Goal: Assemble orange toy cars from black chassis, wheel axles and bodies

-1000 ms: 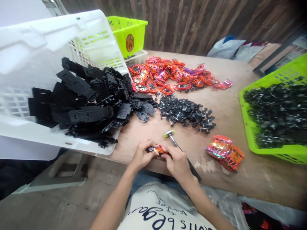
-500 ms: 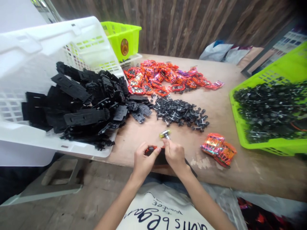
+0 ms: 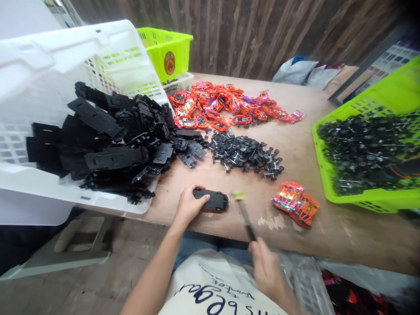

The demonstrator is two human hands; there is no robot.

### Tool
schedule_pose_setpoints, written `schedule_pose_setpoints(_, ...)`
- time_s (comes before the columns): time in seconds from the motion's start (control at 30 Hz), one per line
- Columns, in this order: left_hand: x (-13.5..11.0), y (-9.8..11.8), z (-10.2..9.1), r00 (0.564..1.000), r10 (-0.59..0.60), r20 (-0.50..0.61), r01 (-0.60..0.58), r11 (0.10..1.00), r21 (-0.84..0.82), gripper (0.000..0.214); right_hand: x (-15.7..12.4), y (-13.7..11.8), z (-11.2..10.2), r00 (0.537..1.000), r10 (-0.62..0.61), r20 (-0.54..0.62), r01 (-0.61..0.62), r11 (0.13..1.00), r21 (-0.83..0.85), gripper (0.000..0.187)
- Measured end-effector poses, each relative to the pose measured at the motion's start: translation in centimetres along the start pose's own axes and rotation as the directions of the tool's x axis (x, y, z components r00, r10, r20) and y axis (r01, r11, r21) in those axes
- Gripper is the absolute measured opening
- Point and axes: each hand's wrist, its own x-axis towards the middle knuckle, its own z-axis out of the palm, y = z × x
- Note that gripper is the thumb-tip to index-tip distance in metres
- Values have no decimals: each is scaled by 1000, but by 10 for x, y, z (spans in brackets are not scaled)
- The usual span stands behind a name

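Note:
My left hand (image 3: pixel 189 204) grips one end of a toy car (image 3: pixel 213 201), which lies on the table with its black underside up. My right hand (image 3: pixel 267 262) is wrapped round the black handle of a small mallet (image 3: pixel 245 218). The mallet's yellow head, blurred by motion, is just to the right of the car and apart from it. Two shiny orange toy car bodies (image 3: pixel 295 202) lie to the right of the mallet. A heap of black wheels on metal axles (image 3: pixel 244 153) lies beyond the car.
A white crate (image 3: pixel 144 203) lies tipped at the left, spilling black chassis plates (image 3: pixel 114 159). Orange car bodies (image 3: pixel 216 105) are heaped at the back. A lime green basket (image 3: pixel 328 188) of wheel axles stands at the right, and another green basket (image 3: pixel 179 52) behind the crate.
My right hand has moved down and right, now holding the mallet by its handle end. The toy car, earlier mostly hidden by both hands, now shows its black underside in my left hand.

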Motion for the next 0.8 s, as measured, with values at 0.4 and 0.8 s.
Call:
schedule_pose_setpoints(0.4, -21, 62, -11, 683, 698, 214, -727, 676, 119, 62, 104, -58, -5, 905, -419, -72, 423, 904, 57, 40)
schedule_pose_setpoints(0.8, -36, 63, -3, 767, 607, 210, -622, 783, 11, 46, 103, -60, -7, 711, -661, -241, 671, 740, -48, 25)
